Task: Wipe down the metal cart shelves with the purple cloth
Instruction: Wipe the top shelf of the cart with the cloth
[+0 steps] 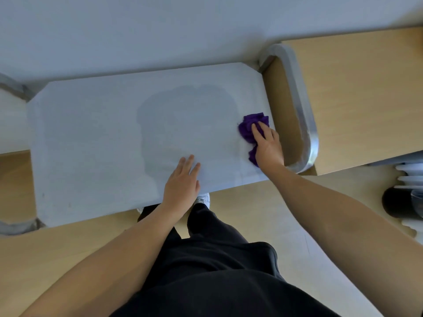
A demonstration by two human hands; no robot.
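The top shelf of the metal cart (96, 138) fills the middle of the view, a flat pale grey surface seen from above. A crumpled purple cloth (248, 128) lies near the shelf's right edge. My right hand (267, 145) presses flat on the cloth, fingers spread over it. My left hand (183, 181) rests palm down on the shelf's near edge, fingers together, holding nothing. A faint shadow darkens the shelf's middle.
A curved metal handle (304, 124) loops off the cart's right end, and another metal handle (13, 225) shows at the left. A wooden tabletop (366, 99) stands to the right. A black cylinder (398, 204) and stacked white items (410, 177) sit at far right. Pale wall behind.
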